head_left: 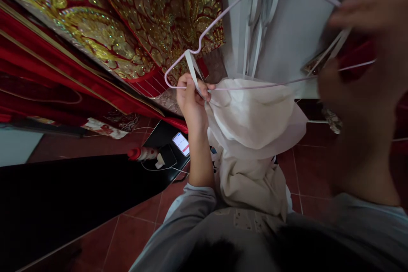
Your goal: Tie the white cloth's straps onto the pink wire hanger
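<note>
Garment (255, 119) of pale cloth hangs between the two hands, its long axis running from the lilac hanger (236, 6) back toward the wearer's body. The hanger stretches left to right, peak pointing away from the wearer. The right hand (363, 38) (badly blurred) is at its right shoulder; I cannot tell its grasp. The left hand (193, 97) pinches a white strap (192, 64) looped over the hanger's left end.

dim light, reddish tiled floor (127, 233), black table (79, 195), pale grey panel (293, 29), red-and-gold ornate fabric (137, 21) alongside
</note>
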The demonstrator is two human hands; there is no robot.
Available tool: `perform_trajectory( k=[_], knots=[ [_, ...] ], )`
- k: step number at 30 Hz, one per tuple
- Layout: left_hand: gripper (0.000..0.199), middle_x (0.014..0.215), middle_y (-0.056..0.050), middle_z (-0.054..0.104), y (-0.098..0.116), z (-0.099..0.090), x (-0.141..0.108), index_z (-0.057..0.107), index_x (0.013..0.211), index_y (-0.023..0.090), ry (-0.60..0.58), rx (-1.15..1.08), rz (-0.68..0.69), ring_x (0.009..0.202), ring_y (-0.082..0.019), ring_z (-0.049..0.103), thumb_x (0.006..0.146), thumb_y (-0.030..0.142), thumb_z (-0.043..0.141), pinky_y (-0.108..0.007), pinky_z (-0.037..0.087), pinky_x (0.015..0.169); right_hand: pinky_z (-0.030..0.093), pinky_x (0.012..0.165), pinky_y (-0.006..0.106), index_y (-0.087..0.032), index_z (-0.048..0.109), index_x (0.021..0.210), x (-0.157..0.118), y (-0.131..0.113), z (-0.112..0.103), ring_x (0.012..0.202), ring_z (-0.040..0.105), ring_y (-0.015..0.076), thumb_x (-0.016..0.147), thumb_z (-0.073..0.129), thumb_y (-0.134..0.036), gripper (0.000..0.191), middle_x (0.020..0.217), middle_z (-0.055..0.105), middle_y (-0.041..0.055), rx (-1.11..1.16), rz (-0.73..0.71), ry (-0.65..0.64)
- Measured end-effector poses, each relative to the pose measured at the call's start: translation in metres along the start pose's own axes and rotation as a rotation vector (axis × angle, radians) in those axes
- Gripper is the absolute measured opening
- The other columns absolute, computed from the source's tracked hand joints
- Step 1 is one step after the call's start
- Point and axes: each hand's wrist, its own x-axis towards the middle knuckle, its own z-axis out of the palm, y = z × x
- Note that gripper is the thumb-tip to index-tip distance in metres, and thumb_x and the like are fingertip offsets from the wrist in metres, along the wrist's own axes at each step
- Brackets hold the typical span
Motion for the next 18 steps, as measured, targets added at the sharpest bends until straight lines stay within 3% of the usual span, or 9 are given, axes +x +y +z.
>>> perform_trajectory(
  k=[2, 3, 5, 6, 9, 12, 16, 18],
  knots=[
    [0.026, 0.057, 0.005, 0.046, -0.005, 0.001, -0.003, 0.054, 0.088, 0.025, -0.001, 0.001, 0.026, 0.06, -0.015, 0.062, 0.104, 0.04, 0.066, -0.027, 0.044, 0.055, 0.038, 0.124, 0.064, -0.031, 0.067, 0.143, -0.013, 0.005, 0.019, 0.145, 0.056, 0.0394, 0.088, 0.071, -0.032, 0.055, 0.151, 0.065, 0.0089, -0.083, -0.285, -0.133],
    [0.025, 0.058, 0.005, 0.048, -0.008, 0.0, -0.005, 0.054, 0.089, 0.025, -0.009, 0.005, 0.045, 0.06, -0.015, 0.062, 0.104, 0.041, 0.065, -0.026, 0.045, 0.057, 0.041, 0.12, 0.066, -0.025, 0.065, 0.145, -0.021, 0.011, 0.031, 0.139, 0.06, 0.0408, 0.09, 0.068, -0.033, 0.056, 0.148, 0.066, 0.0142, -0.121, -0.342, -0.209],
    [0.023, 0.066, 0.003, 0.06, -0.016, -0.004, -0.01, 0.057, 0.094, 0.025, -0.027, 0.03, 0.091, 0.069, -0.015, 0.067, 0.103, 0.043, 0.066, -0.026, 0.051, 0.065, 0.048, 0.108, 0.066, -0.024, 0.07, 0.135, -0.035, 0.026, 0.056, 0.119, 0.069, 0.0385, 0.09, 0.067, -0.034, 0.046, 0.125, 0.077, 0.0136, -0.206, -0.262, -0.3],
    [0.023, 0.075, 0.001, 0.067, -0.02, -0.008, -0.012, 0.058, 0.096, 0.024, -0.034, 0.06, 0.118, 0.077, -0.016, 0.071, 0.102, 0.045, 0.068, -0.026, 0.053, 0.072, 0.049, 0.106, 0.065, -0.025, 0.073, 0.126, -0.042, 0.033, 0.068, 0.11, 0.07, 0.0355, 0.091, 0.066, -0.034, 0.037, 0.113, 0.078, 0.0108, -0.23, -0.224, -0.276],
    [0.03, 0.11, -0.004, 0.077, -0.024, -0.023, -0.02, 0.064, 0.105, 0.024, -0.077, 0.241, 0.182, 0.108, -0.02, 0.073, 0.099, 0.052, 0.071, -0.034, 0.055, 0.098, 0.045, 0.108, 0.06, -0.028, 0.074, 0.113, -0.059, 0.045, 0.098, 0.094, 0.067, 0.0258, 0.096, 0.058, -0.031, 0.023, 0.094, 0.076, 0.004, -0.151, -0.218, -0.037],
    [0.032, 0.116, -0.006, 0.076, -0.008, -0.033, -0.032, 0.07, 0.111, 0.024, -0.2, 0.467, 0.232, 0.116, -0.024, 0.071, 0.1, 0.054, 0.07, -0.041, 0.052, 0.108, 0.042, 0.11, 0.057, -0.029, 0.074, 0.108, -0.064, 0.04, 0.113, 0.091, 0.064, 0.0238, 0.096, 0.061, -0.038, 0.019, 0.088, 0.072, 0.0019, -0.063, -0.225, 0.089],
    [0.027, 0.106, -0.007, 0.077, 0.035, -0.024, -0.045, 0.074, 0.112, 0.024, -0.306, 0.624, 0.145, 0.101, -0.024, 0.071, 0.102, 0.049, 0.069, -0.039, 0.055, 0.093, 0.042, 0.109, 0.054, -0.031, 0.075, 0.105, -0.058, 0.031, 0.113, 0.089, 0.066, 0.0217, 0.1, 0.063, -0.043, 0.018, 0.085, 0.073, -0.0004, -0.007, -0.209, 0.131],
    [0.024, 0.096, -0.007, 0.076, 0.055, -0.015, -0.04, 0.077, 0.106, 0.024, -0.344, 0.508, 0.151, 0.091, -0.025, 0.071, 0.102, 0.046, 0.069, -0.037, 0.055, 0.078, 0.042, 0.11, 0.054, -0.032, 0.076, 0.103, -0.055, 0.029, 0.111, 0.089, 0.066, 0.0211, 0.102, 0.062, -0.043, 0.018, 0.085, 0.074, -0.0011, 0.009, -0.189, 0.127]
  ],
)
